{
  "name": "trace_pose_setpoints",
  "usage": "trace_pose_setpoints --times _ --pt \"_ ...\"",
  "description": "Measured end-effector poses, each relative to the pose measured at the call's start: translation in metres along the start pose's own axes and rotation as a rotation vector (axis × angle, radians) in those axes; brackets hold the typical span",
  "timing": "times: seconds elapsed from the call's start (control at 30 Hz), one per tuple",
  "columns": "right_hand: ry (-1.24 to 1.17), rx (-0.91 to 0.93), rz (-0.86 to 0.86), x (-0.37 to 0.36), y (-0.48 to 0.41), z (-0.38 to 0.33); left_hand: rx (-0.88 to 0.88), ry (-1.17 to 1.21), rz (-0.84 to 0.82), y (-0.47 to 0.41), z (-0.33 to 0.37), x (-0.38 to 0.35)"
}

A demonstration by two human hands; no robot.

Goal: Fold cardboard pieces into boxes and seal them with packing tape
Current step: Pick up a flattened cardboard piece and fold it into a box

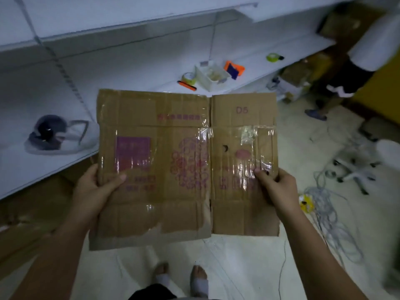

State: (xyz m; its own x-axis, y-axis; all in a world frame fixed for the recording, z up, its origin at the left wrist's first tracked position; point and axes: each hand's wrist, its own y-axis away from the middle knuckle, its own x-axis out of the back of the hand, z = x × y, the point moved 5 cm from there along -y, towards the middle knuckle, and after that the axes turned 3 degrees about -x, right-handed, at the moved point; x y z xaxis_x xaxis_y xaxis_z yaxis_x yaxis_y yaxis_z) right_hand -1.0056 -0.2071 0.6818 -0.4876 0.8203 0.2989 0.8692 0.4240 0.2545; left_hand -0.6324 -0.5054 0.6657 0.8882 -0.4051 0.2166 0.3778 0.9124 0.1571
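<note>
The person is holding a flattened cardboard piece (186,161) in the air in front of the body, above the pale floor (238,267), with its printed side facing the camera. The left hand (95,187) is gripping the left edge, with the thumb lying on the top face and the fingers hidden beneath. The right hand (275,185) is gripping the right edge the same way, and its thumb is pressing on a shiny patch of old clear tape, so each grip is closing on the cardboard. The piece is lying open and flat (a slit is separating its flaps). Behind it, on a white shelf (129,68), a roll of packing tape (188,78) is sitting just beside a white bin (211,77), and an orange tape dispenser (234,69) is sitting at the bin's other side. Grey cables (329,213) are lying on the floor at the right.
</note>
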Motion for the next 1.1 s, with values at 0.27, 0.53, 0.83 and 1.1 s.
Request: trace_pose_setpoints --times 0.27,0.53,0.83,1.1 --pt "-0.082 -0.086 0.381 0.087 0.041 0.028 -0.081 -0.040 -0.387 -0.079 0.042 -0.119" --pt "-0.113 -0.181 0.594 0.160 0.045 0.051 -0.122 -0.090 -0.628 -0.107 0.086 -0.261" --pt "-0.206 -0.229 0.696 0.263 -0.027 0.078 -0.184 -0.126 -0.734 -0.119 0.138 -0.441" --pt "-0.242 -0.242 0.721 0.344 -0.101 0.086 -0.199 -0.198 -0.772 -0.128 0.177 -0.563"
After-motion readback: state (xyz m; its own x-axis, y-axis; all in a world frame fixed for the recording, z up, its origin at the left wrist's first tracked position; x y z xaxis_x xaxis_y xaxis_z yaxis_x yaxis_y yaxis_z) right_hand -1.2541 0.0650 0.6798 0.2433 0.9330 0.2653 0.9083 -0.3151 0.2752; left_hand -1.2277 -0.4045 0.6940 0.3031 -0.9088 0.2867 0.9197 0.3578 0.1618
